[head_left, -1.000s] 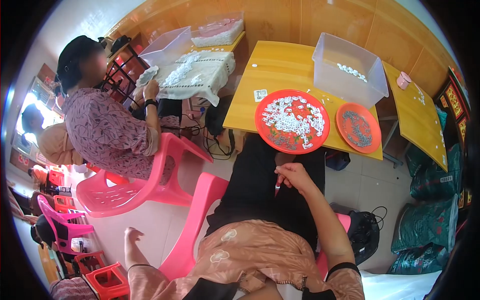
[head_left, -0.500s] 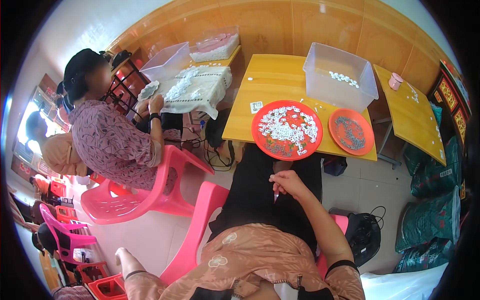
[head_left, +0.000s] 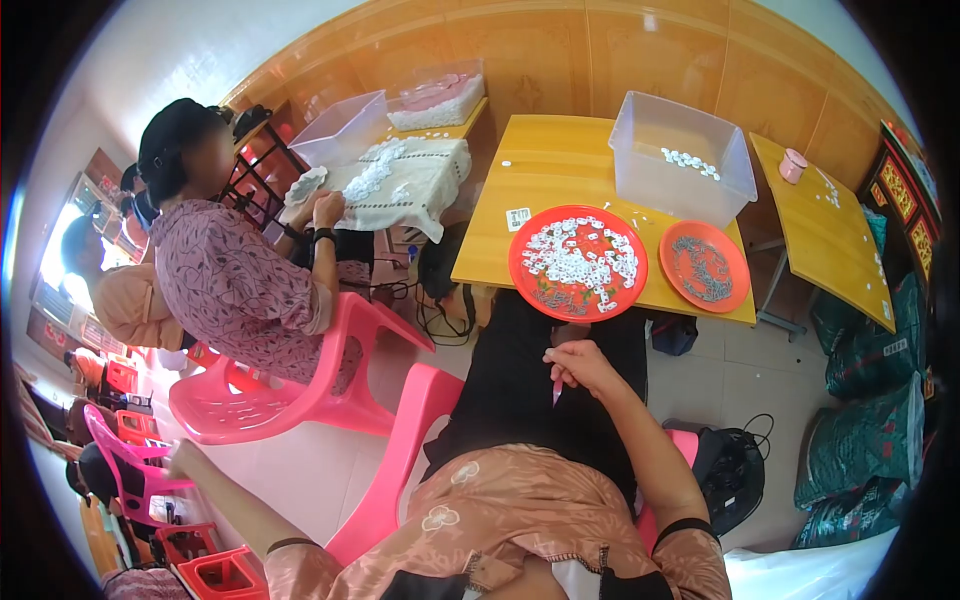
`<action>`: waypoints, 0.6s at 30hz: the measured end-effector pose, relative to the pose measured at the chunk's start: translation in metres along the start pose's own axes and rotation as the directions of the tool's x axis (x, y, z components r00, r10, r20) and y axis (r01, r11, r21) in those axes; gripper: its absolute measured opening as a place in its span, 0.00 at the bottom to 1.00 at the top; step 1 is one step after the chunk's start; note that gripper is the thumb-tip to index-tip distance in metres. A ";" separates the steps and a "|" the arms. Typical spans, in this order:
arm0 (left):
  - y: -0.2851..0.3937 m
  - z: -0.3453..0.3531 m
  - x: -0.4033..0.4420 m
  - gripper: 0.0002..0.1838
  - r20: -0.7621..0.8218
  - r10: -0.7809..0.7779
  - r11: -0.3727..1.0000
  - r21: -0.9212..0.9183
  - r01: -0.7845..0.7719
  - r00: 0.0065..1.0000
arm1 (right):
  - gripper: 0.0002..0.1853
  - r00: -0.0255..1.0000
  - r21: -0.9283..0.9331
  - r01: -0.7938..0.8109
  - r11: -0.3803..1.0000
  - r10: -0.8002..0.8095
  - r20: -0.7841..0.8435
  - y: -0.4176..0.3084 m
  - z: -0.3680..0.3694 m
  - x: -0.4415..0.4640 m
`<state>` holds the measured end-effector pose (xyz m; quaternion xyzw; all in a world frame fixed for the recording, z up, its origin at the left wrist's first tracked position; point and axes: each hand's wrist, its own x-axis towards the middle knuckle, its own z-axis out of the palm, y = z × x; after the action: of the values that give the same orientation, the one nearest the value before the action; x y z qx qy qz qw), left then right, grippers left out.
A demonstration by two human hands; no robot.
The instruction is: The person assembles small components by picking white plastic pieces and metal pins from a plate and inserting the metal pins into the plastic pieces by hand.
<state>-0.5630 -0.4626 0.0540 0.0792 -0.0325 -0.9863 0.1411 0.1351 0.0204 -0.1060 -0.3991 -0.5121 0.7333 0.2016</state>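
Note:
My right hand (head_left: pixel 582 366) is closed in front of my dark trousers, just below the table edge. A thin, pinkish pointed tool (head_left: pixel 557 392) sticks out beneath its fingers; its exact kind is unclear. Out to the left, away from the table, my left hand (head_left: pixel 184 460) hangs at the end of a stretched arm, its fingers too small to make out. Ahead of the right hand lies a red plate (head_left: pixel 520 284) with many small white plastic pieces (head_left: pixel 575 245) and some grey metal bits. An orange plate (head_left: pixel 738 290) beside it holds small grey metal parts (head_left: pixel 703 268).
A clear plastic bin (head_left: pixel 685 195) with white pieces stands on the yellow table (head_left: pixel 545 150). At left, a person (head_left: pixel 235 270) sits on a pink chair (head_left: pixel 270 405) at a cloth-covered table (head_left: pixel 420 185). Green sacks (head_left: pixel 860 430) are stacked at right.
My left hand has swung farther out to the left and upward. My right hand stays nearly in place with the tool. The view has shifted slightly.

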 end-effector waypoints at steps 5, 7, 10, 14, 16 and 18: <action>-0.022 0.146 -0.227 0.21 0.841 0.051 0.998 -0.021 -0.062 0.539 | 0.12 1.000 0.005 -0.007 1.000 0.007 0.013 0.001 0.003 0.001; -0.012 0.158 -0.308 0.22 0.979 0.009 0.984 -0.045 0.174 0.202 | 0.13 1.000 -0.004 0.004 1.000 -0.004 0.017 0.000 0.003 0.001; 0.033 0.122 -0.295 0.20 0.969 0.071 0.991 -0.096 0.098 0.235 | 0.13 0.999 -0.007 0.029 1.000 -0.028 0.030 -0.008 0.004 -0.001; -0.028 0.059 -0.443 0.16 0.955 -0.059 0.995 0.032 -0.098 -0.289 | 0.12 0.998 -0.007 0.041 0.999 -0.041 0.040 -0.013 0.004 -0.003; -0.051 0.055 -0.438 0.14 0.838 -0.143 0.978 0.037 -0.207 -0.527 | 0.12 0.999 -0.005 0.029 1.000 -0.029 0.033 -0.016 0.005 -0.007; -0.157 0.037 -0.583 0.13 0.658 -0.228 0.954 0.002 -0.301 -0.718 | 0.12 1.000 -0.003 0.022 1.000 -0.022 0.020 -0.016 0.003 -0.006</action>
<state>-0.0597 -0.1458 0.1624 -0.8665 -0.2869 -0.4041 0.0594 0.1342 0.0210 -0.0888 -0.3865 -0.5195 0.7343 0.2040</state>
